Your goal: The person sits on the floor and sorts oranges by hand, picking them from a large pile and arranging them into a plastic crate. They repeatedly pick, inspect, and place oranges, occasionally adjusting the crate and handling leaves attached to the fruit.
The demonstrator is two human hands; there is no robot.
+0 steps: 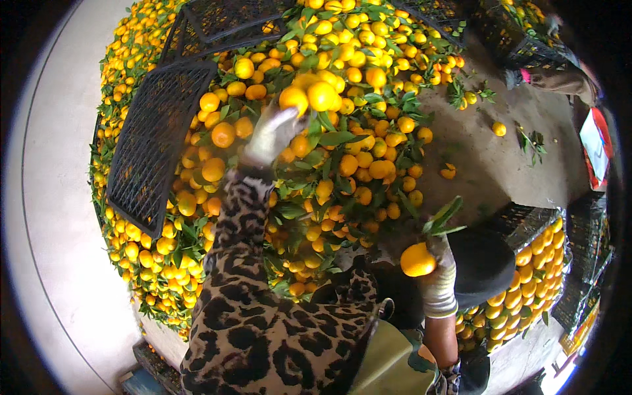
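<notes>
My left hand [276, 131], in a pale work glove, reaches over a large heap of leafy mandarins [363, 160]. Its fingers are closed around a small cluster of mandarins [322, 96], which looks raised above the heap; motion blurs the grip. Close to my lap, my right hand [440, 276] wears a similar glove with a ribbed cuff. It holds one orange mandarin [418, 259], and green leaves [444, 217] stick up beside that hand. The fingertips of the right hand are partly hidden.
Black plastic mesh crates [160, 143] lie on the heap to the left and top. At lower right, a lined crate [563, 247] holds rows of mandarins. Loose fruit [499, 129] lies on the floor [474, 163]. Another person's brown-clothed limb [558, 84] shows at upper right.
</notes>
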